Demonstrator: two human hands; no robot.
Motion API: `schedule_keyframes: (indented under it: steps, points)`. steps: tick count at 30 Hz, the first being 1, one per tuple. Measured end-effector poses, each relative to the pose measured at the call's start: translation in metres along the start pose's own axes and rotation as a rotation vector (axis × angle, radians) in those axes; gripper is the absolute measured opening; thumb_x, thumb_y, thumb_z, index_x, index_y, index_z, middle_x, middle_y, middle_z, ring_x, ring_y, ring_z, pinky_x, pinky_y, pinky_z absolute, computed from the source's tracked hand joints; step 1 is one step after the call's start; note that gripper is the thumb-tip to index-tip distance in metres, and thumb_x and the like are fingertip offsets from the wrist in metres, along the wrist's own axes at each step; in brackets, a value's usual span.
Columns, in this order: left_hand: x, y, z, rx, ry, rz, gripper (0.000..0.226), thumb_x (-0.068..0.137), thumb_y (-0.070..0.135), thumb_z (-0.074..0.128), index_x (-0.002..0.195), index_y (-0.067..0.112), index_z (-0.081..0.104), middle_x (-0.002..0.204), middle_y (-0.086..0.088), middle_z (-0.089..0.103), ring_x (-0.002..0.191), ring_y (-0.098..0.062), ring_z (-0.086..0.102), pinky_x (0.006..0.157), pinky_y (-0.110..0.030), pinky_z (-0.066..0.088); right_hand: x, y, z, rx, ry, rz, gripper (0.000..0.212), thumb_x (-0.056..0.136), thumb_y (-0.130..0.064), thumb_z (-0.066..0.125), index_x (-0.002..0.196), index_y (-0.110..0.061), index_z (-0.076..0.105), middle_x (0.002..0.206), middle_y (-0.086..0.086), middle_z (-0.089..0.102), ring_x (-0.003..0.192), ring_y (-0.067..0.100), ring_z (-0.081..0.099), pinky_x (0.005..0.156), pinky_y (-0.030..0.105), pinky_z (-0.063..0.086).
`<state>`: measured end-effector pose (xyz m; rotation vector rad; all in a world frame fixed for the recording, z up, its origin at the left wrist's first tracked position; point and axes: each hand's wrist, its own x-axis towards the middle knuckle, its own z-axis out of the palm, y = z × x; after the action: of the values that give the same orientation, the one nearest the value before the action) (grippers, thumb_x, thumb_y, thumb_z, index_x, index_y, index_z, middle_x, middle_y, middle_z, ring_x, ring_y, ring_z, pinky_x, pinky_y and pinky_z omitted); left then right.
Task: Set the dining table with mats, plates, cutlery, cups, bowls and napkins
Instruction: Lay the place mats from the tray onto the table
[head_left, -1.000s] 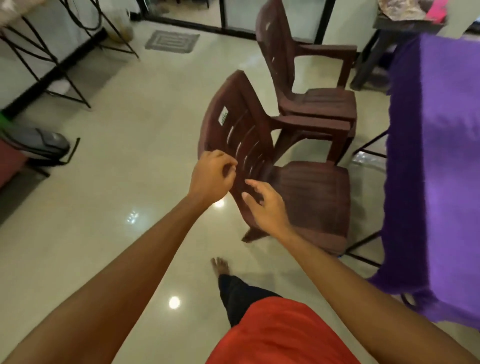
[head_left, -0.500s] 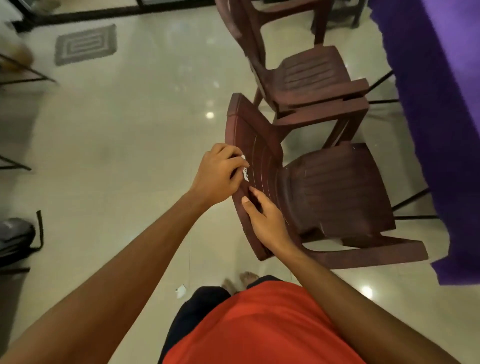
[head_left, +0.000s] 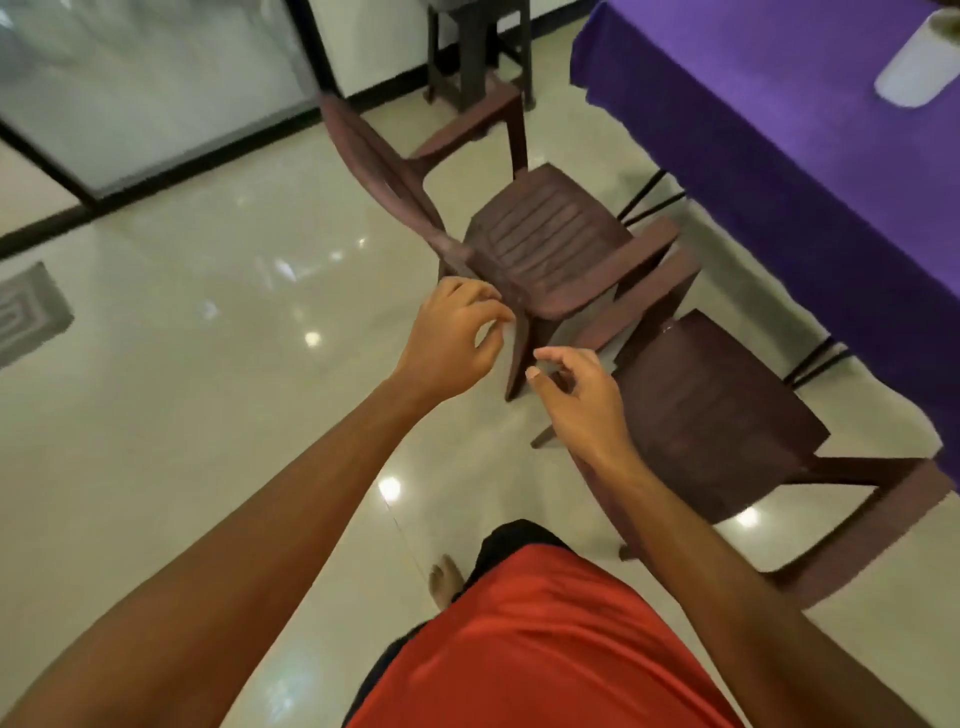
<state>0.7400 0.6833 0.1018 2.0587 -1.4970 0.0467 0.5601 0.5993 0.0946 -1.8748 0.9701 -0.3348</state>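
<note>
A white cylinder (head_left: 914, 67) at the upper right is blurred and cut by the frame edge. The purple table (head_left: 779, 130) runs off the top and right. The right hand (head_left: 582, 400) and forearm hide the backrest of the chair (head_left: 717, 405) at centre right. Whether the left hand (head_left: 457, 332) pinches anything is too small to tell.

We record the tablecloth (head_left: 779, 135) as plain purple. On it we note a white container (head_left: 914, 67), too blurred for any marking. We list two chairs, the far chair (head_left: 545, 244) and the near chair (head_left: 717, 410), both dark reddish brown, their seats ribbed in parallel grooves. We enter the stool (head_left: 478, 47) as a darker brown. The floor (head_left: 208, 389) we put down as glossy cream tile flecked with white light spots. The mat (head_left: 26, 317) is grey with paler nested rectangles. The door frame (head_left: 47, 150) is black around pale frosted panes. Shirt (head_left: 545, 654): plain red. Trousers (head_left: 511, 540): black.
</note>
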Motion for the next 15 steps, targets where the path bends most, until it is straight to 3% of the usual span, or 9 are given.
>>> schedule_keyframes:
  steps: [6,9,11,15]
  points:
    - [0.079,-0.128,-0.034,0.034,-0.028,-0.003,0.023,0.088,0.029,0.057,0.101,0.021,0.075,0.106,0.003,0.067,0.110,-0.021,0.057,0.085,-0.046,0.048,0.107,-0.069,0.059,-0.166,0.115,-0.115,0.029,0.095,-0.036,0.065,0.120,-0.022,0.068,0.119,-0.004,0.060,0.109,0.015,0.058,0.096,0.042,0.049]
    - [0.119,-0.198,-0.037,0.082,-0.099,0.040,0.024,0.089,0.031,0.057,0.103,0.020,0.074,0.111,0.002,0.068,0.122,-0.023,0.054,0.092,-0.049,0.046,0.166,-0.087,0.093,-0.509,0.195,-0.150,0.034,0.096,-0.049,0.057,0.121,-0.028,0.065,0.121,-0.001,0.061,0.111,0.024,0.056,0.091,0.042,0.040]
    - [0.145,-0.245,-0.037,0.095,-0.126,0.055,0.022,0.089,0.030,0.058,0.100,0.021,0.075,0.110,0.001,0.069,0.124,-0.024,0.054,0.096,-0.049,0.045,0.205,-0.099,0.116,-0.655,0.187,-0.124,0.041,0.097,-0.055,0.051,0.123,-0.026,0.064,0.118,0.002,0.065,0.107,0.027,0.061,0.086,0.043,0.042]
    - [0.190,-0.330,-0.045,0.089,-0.175,0.081,0.024,0.093,0.033,0.057,0.094,0.020,0.076,0.104,0.001,0.071,0.117,-0.024,0.059,0.097,-0.048,0.043,0.263,-0.129,0.168,-0.564,0.078,0.035,0.049,0.100,-0.059,0.040,0.120,-0.022,0.064,0.107,0.003,0.070,0.097,0.026,0.067,0.075,0.039,0.052]
